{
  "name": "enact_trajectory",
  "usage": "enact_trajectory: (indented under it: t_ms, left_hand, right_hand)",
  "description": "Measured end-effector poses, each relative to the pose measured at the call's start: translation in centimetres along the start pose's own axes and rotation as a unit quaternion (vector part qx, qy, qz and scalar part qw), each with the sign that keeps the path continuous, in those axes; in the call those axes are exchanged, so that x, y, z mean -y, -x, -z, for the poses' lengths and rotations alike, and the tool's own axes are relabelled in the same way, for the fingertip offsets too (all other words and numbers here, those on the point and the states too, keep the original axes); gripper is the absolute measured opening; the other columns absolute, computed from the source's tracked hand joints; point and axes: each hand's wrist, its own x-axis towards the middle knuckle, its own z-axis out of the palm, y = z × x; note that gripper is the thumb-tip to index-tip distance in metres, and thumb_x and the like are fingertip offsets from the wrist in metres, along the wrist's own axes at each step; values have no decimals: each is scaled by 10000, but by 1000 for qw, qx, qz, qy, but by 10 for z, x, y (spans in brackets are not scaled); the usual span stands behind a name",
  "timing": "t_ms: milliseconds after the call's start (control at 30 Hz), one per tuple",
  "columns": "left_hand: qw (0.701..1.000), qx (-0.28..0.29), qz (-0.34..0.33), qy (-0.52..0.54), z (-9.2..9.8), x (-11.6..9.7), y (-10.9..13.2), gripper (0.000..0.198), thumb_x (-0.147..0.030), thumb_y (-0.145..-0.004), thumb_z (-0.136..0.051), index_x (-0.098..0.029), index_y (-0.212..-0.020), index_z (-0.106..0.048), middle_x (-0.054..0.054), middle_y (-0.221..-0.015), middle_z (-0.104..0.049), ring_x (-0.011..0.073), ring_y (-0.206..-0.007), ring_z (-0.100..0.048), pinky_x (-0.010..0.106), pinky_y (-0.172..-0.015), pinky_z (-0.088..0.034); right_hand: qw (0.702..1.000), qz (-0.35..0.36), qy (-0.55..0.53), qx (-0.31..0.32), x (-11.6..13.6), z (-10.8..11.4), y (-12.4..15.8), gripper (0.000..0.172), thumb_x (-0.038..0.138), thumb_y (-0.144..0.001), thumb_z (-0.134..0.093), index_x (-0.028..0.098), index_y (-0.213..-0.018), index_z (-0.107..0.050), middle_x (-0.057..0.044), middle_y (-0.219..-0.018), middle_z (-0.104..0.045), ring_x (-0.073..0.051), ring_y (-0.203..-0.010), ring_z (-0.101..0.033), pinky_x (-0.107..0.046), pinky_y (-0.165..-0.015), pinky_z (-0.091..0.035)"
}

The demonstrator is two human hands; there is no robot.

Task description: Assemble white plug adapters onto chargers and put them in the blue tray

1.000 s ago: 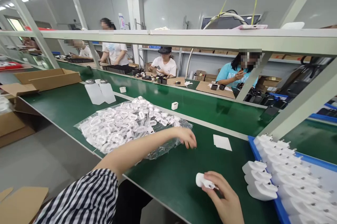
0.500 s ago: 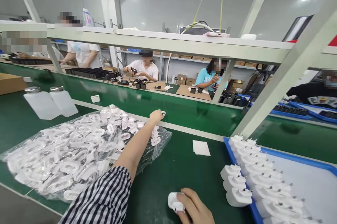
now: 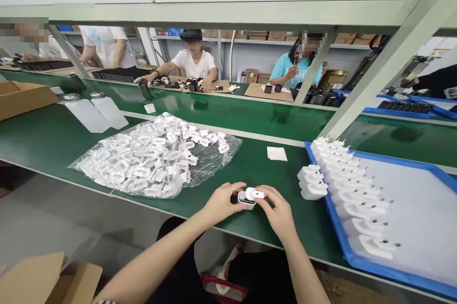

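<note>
Close to the table's front edge, my left hand (image 3: 225,202) grips a white charger housing (image 3: 246,205) whose open top shows a dark inside. My right hand (image 3: 279,210) pinches a white plug cover (image 3: 254,193) over that opening, tilted and only partly across it. A clear plastic bag (image 3: 210,171) heaped with white plug covers (image 3: 143,159) lies to the left of my hands. On the right, several white chargers (image 3: 312,182) stand beside a blue-rimmed tray (image 3: 332,213), which holds rows of more chargers (image 3: 352,190) with pins.
A green conveyor belt (image 3: 228,109) runs behind the table, with a white housing (image 3: 150,108) on it. Two white bottles (image 3: 87,113) and a cardboard box (image 3: 26,99) stand left; white paper (image 3: 277,153) lies ahead. A slanted post (image 3: 374,66) rises behind the tray. Co-workers sit across.
My left hand has come back from the belt with the charger housing. Both hands now meet at the table's front edge, the plug cover over the housing. The view has tilted down.
</note>
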Motion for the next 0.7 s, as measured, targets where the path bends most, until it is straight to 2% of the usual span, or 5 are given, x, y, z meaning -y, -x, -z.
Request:
enact_trajectory:
  t_ms: [100, 167, 300, 500, 700]
  left_hand:
    - [997, -70, 25, 37, -15, 4, 10, 451, -308, -633, -528, -214, -1056, -403, -11, -905, -563, 115, -811, -499, 227, -732, -388]
    - [995, -90, 25, 31, -20, 5, 12, 429, -316, -656, -508, -218, -1060, -400, -3, -935, -553, 109, -800, -507, 234, -742, -393]
    - [995, -99, 1, -14, -23, 5, 15, 396, -307, -680, -490, -219, -1058, -411, 8, -963, -547, 119, -826, -510, 244, -737, -407]
    - [982, -131, -86, -109, -28, 8, 18, 372, -291, -737, -426, -180, -1091, -391, 40, -993, -541, 136, -881, -494, 260, -756, -409]
    - [976, -113, -59, -176, -24, 0, 17, 382, -270, -739, -426, -135, -1095, -401, 73, -990, -544, 158, -888, -498, 263, -741, -423]
  right_hand:
    - [999, -21, 0, 32, 4, -6, 7, 167, 245, -681, -455, 203, -793, -571, -43, -881, -554, -147, -801, -520, -240, -653, -432]
    - [999, -25, 19, 31, 7, -8, 10, 178, 252, -685, -445, 207, -802, -571, -38, -896, -550, -147, -816, -514, -245, -663, -426]
    - [996, -28, 68, 46, 14, -7, 9, 192, 248, -692, -428, 221, -820, -568, -22, -912, -550, -142, -817, -511, -256, -681, -413]
    - [985, -54, 105, 125, 25, 2, 1, 219, 255, -695, -427, 230, -868, -559, -1, -900, -587, -139, -789, -535, -258, -674, -414]
    - [963, -77, 188, 177, 36, 9, -11, 264, 227, -667, -468, 193, -911, -564, -42, -1036, -542, -171, -937, -483, -272, -751, -373]
